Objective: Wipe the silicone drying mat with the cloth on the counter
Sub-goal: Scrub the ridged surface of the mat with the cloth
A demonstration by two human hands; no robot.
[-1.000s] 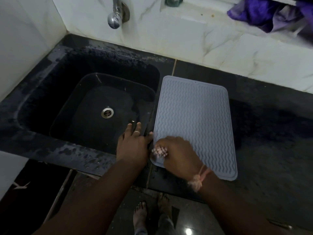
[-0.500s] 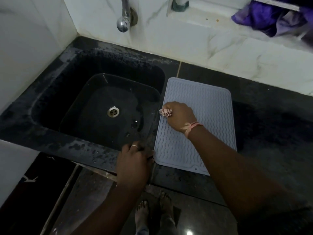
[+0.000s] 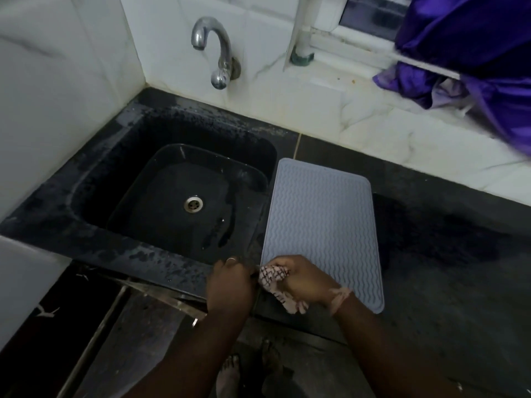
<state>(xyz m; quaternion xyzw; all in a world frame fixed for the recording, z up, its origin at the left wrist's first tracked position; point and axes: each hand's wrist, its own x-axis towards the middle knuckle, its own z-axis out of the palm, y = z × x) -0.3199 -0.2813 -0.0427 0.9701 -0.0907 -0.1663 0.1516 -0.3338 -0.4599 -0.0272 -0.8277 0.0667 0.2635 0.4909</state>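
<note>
While your right hand [image 3: 307, 282] grips the bunched patterned cloth [image 3: 274, 278] at the near left corner of the grey silicone mat [image 3: 321, 222], your left hand [image 3: 230, 282] sits curled at the mat's near left edge; you can't tell whether it pinches that edge. That mat lies flat on the dark counter [image 3: 445, 277], just right of the black sink [image 3: 178, 202].

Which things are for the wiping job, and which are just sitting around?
For the job: grey wavy silicone drying mat; white checked cloth, gripped by right hand; left hand at the mat's near corner.

Lying about: black sink; chrome tap; purple fabric.
</note>
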